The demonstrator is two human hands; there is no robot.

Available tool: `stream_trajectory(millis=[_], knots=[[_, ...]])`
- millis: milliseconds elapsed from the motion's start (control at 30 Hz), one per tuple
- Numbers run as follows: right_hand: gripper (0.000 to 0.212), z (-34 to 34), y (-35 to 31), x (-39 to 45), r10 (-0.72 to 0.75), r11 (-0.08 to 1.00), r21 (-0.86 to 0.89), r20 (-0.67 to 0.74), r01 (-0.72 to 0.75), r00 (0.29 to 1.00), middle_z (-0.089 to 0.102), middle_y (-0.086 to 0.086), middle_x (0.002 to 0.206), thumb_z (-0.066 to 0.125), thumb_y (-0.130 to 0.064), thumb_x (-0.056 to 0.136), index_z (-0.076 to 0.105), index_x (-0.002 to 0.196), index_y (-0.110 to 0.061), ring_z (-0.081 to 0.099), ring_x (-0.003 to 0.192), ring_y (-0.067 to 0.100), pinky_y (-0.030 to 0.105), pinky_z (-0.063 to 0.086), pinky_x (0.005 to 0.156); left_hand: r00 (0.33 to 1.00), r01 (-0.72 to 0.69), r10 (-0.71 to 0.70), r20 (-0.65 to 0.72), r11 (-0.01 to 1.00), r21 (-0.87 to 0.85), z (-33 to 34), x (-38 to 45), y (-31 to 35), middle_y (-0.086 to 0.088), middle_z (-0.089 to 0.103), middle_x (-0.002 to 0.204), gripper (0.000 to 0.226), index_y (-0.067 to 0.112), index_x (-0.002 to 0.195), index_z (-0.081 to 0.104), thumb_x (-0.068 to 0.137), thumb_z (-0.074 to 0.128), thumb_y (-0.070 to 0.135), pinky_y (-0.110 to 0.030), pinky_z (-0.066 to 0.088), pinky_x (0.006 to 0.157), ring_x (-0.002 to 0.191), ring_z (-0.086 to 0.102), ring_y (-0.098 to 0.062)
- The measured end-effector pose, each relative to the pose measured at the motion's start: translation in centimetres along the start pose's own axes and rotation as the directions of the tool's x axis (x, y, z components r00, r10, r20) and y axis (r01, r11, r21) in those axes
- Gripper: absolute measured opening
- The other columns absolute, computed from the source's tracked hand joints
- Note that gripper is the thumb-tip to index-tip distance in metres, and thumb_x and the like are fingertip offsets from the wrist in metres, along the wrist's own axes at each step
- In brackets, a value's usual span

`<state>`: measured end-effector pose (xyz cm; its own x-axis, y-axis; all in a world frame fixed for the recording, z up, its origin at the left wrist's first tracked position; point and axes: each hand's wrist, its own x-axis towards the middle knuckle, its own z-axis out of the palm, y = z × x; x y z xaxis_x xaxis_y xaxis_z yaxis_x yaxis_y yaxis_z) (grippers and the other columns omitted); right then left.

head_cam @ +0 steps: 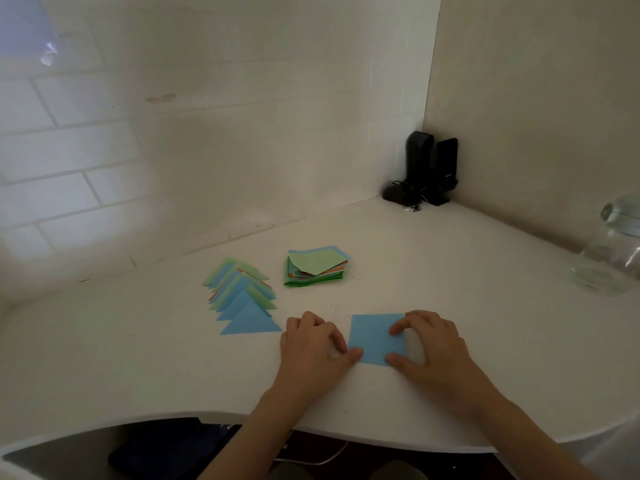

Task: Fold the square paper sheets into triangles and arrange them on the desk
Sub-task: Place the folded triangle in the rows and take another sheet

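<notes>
Blue square sheet (375,337) lies flat on the white desk (485,289), near the front edge, between the two hands. Left hand (311,344) rests at the sheet's left side; its thumb tip lies on the near left corner, and its curled fingers meet the left edge. Whether the corner is pinched or only pressed cannot be told. Right hand (433,344) sits over the right edge: curled fingertips press the sheet's right part, and the thumb lies on the near right corner. The sheet shows no fold.

Left of the left hand, a row of folded triangles (244,299) runs from near to far, each overlapping the next. The nearest is blue; others are blue and light green, with an orange edge showing among them. Just beyond the sheet and right of the row stands a stack of unfolded sheets (317,268), a light green one on top, green, blue and orange edges beneath.

In the far corner, against the walls, stand dark speakers (431,168) with a cable. A clear glass jar (613,251) stands at the desk's right side, well apart from the paper.
</notes>
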<state>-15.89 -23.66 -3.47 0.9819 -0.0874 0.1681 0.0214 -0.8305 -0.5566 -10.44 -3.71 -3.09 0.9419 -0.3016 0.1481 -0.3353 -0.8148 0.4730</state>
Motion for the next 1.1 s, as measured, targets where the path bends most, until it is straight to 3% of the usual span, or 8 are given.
stream_trajectory(millis=[200, 333, 467, 600, 733, 800, 900, 1100], knots=[[0.05, -1.3, 0.0, 0.2, 0.039, 0.999, 0.0, 0.172, -0.04, 0.984, 0.037, -0.022, 0.128, 0.069, -0.036, 0.08, 0.038, 0.113, -0.056, 0.025, 0.128, 0.01, 0.034, 0.023, 0.11, 1.0, -0.029, 0.029, -0.004, 0.998, -0.064, -0.6, 0.0, -0.1, 0.01, 0.046, 0.097, 0.016, 0.033, 0.087, 0.059, 0.078, 0.067, 0.043, -0.026, 0.034, 0.085, 0.096, 0.036, -0.012], [0.05, -2.4, -1.2, -0.2, 0.064, 0.987, 0.132, 0.178, -0.088, 0.982, 0.054, -0.006, 0.124, 0.064, -0.027, 0.072, 0.057, 0.12, -0.033, 0.044, 0.124, 0.016, 0.023, 0.032, 0.103, 0.973, -0.216, 0.208, -0.101, 0.973, -0.078, 0.2, -0.7, 1.5, 0.003, 0.051, 0.09, 0.018, 0.021, 0.087, 0.064, 0.079, 0.058, 0.006, -0.035, 0.041, 0.076, 0.087, 0.043, -0.017], [0.049, -2.4, -1.7, -1.1, 0.101, 0.995, -0.015, 0.175, -0.1, 0.979, 0.054, 0.005, 0.129, 0.05, -0.004, 0.084, 0.054, 0.13, -0.02, 0.049, 0.119, 0.019, 0.014, 0.031, 0.089, 0.955, -0.283, 0.28, -0.1, 0.959, -0.024, 1.1, -2.4, 3.4, -0.003, 0.055, 0.096, 0.043, 0.014, 0.098, 0.062, 0.086, 0.03, 0.04, -0.038, 0.045, 0.077, 0.092, 0.05, -0.021], [0.043, -2.5, -2.2, -2.2, 0.181, 0.98, 0.072, 0.086, -0.187, 0.98, 0.061, 0.001, 0.125, 0.05, -0.005, 0.083, 0.063, 0.121, -0.021, 0.055, 0.114, 0.016, 0.016, 0.036, 0.093, 0.954, -0.283, 0.288, -0.079, 0.956, 0.073, 1.9, -3.8, 4.9, -0.002, 0.058, 0.102, 0.068, 0.013, 0.104, 0.059, 0.072, 0.033, 0.068, -0.033, 0.043, 0.079, 0.091, 0.052, -0.019], [0.032, -2.8, -3.6, -3.1, 0.114, 0.958, 0.252, 0.093, -0.134, 0.989, 0.07, -0.005, 0.1, 0.06, -0.008, 0.08, 0.07, 0.106, -0.025, 0.062, 0.094, 0.009, 0.014, 0.044, 0.089, 0.94, -0.309, 0.304, -0.158, 0.951, -0.011, 2.4, -3.8, 4.7, -0.005, 0.06, 0.09, 0.03, 0.011, 0.091, 0.056, 0.084, 0.042, 0.036, -0.03, 0.042, 0.068, 0.078, 0.057, -0.023], [0.035, -3.0, -3.5, -3.0, 0.029, 0.994, 0.109, 0.015, -0.031, 0.999, 0.058, -0.011, 0.097, 0.067, -0.02, 0.077, 0.064, 0.108, -0.035, 0.054, 0.092, 0.007, 0.012, 0.04, 0.082, 0.943, -0.299, 0.29, -0.164, 0.954, -0.035, 2.3, -3.6, 4.1, -0.006, 0.062, 0.094, 0.018, 0.01, 0.094, 0.059, 0.089, 0.045, 0.02, -0.032, 0.045, 0.071, 0.083, 0.058, -0.022], [0.034, -3.0, -3.3, -2.2, -0.042, 0.977, -0.208, 0.003, 0.041, 0.999, 0.039, -0.01, 0.101, 0.067, -0.046, 0.078, 0.058, 0.11, -0.05, 0.037, 0.099, 0.011, 0.027, 0.031, 0.081, 0.943, -0.293, 0.27, -0.195, 0.951, -0.1, 1.7, -3.1, 2.6, -0.005, 0.068, 0.103, 0.027, 0.01, 0.102, 0.067, 0.083, 0.05, 0.019, -0.029, 0.045, 0.085, 0.093, 0.062, -0.021], [0.022, -0.7, -2.9, -1.0, -0.094, 0.971, -0.218, 0.014, 0.094, 0.996, 0.042, -0.016, 0.099, 0.056, -0.052, 0.086, 0.065, 0.106, -0.048, 0.033, 0.092, 0.005, 0.028, 0.023, 0.078, 0.921, -0.271, 0.24, -0.307, 0.96, -0.063, 0.1, -1.9, -0.7, 0.006, 0.073, 0.085, 0.019, 0.021, 0.086, 0.074, 0.072, 0.063, 0.013, -0.026, 0.047, 0.076, 0.08, 0.065, -0.013]])
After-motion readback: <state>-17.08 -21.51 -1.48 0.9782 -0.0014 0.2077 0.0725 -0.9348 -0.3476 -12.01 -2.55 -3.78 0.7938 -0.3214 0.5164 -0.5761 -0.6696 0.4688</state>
